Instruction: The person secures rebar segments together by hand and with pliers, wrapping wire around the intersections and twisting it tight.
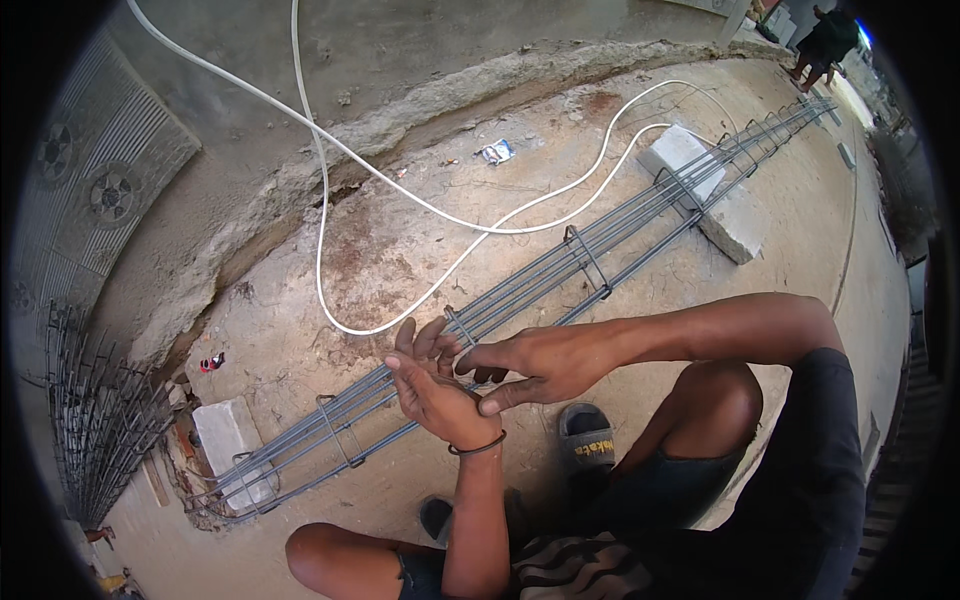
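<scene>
My left hand (432, 388) is raised in front of the rebar cage (520, 296), palm turned up, fingers apart and slightly bent. A thin dark band (478, 446) circles its wrist. From the right, my right hand (548, 366) reaches across to it. Its thumb lies against the heel of the left palm, and its index finger points toward the left fingers, with a gap between thumb and index. I see nothing held in either hand. Behind the hands, the cage of long steel bars with rectangular stirrups (588, 262) runs diagonally from lower left to upper right.
One concrete block (228, 436) lies under the cage's left end, another (732, 222) farther right. A white hose (440, 212) loops across the ground. Bundled rebar (95, 430) stands at left beside the wall (420, 40). A person (828, 42) stands at the far right.
</scene>
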Demonstrator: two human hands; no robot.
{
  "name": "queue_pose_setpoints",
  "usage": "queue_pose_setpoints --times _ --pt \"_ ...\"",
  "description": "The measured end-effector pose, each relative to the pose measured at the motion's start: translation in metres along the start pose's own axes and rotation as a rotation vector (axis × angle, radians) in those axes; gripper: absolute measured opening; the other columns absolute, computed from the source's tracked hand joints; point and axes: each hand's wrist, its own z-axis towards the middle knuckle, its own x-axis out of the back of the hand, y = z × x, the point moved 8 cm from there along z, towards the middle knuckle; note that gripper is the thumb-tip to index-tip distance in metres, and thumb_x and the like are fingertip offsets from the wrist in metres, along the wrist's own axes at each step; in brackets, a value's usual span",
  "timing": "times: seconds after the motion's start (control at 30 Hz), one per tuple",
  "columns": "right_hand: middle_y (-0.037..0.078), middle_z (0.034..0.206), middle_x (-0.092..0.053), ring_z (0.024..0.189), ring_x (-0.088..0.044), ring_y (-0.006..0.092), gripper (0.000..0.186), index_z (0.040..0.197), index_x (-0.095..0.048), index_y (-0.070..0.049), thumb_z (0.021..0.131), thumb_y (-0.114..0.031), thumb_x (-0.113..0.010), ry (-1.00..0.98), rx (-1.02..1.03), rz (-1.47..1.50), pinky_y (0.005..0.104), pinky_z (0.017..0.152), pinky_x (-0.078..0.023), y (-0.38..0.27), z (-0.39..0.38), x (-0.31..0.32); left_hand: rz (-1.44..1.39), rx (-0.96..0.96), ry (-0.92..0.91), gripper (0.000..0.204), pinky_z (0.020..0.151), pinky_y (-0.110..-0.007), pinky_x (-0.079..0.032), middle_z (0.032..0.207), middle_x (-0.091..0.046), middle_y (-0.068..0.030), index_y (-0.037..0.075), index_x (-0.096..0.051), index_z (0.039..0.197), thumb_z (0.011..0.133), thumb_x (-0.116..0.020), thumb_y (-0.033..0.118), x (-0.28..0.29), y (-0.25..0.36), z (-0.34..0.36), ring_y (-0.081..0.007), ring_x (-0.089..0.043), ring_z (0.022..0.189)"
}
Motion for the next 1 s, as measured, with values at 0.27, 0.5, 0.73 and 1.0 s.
queue_pose_setpoints --times 0.27,0.5,0.73,1.0 --pt "0.017 0.076 -0.065 0.069 -0.063 0.0334 0.018 0.098 -0.066 -0.002 0.09 -0.016 -0.059 0.271 0.325 0.267 0.0416 0.069 -0.048 -0.055 0.087 0.064 0.09 -0.265 0.053 0.059 0.085 -0.038 -0.051 0.111 -0.059 -0.0217 -0.007 -0.043 0.126 0.099 -0.042 0.045 0.025 0.134 0.048 -0.0262 -0.063 0.094" --pt "-0.001 0.065 -0.05 0.061 -0.043 0.0073 0.018 0.094 -0.065 0.0 0.094 -0.016 -0.056 -0.133 0.566 0.429 0.0257 0.057 -0.039 -0.095 0.15 0.06 0.497 -0.25 -0.296 0.058 0.084 -0.044 -0.055 0.11 -0.06 -0.0306 -0.011 -0.051 0.113 0.1 -0.038 0.044 0.06 0.216 0.044 -0.0349 -0.067 0.091" --pt "0.0 0.067 -0.052 0.062 -0.045 0.0092 0.02 0.094 -0.064 0.001 0.094 -0.017 -0.056 -0.072 0.755 0.309 0.0271 0.057 -0.039 -0.106 0.186 0.055 0.223 -0.101 -0.265 0.057 0.102 -0.047 -0.044 0.132 -0.05 -0.0238 -0.005 -0.05 0.125 0.1 -0.036 0.045 0.066 0.215 0.054 -0.0338 -0.047 0.126" --pt "0.003 0.072 -0.058 0.064 -0.049 0.0123 0.018 0.095 -0.065 -0.001 0.093 -0.017 -0.056 -0.048 0.545 0.196 0.0306 0.061 -0.042 -0.093 0.178 0.074 -0.01 -0.078 -0.359 0.055 0.105 -0.049 -0.041 0.123 -0.056 -0.025 -0.007 -0.058 0.11 0.1 -0.036 0.042 0.06 0.2 0.096 -0.0356 -0.052 0.119"
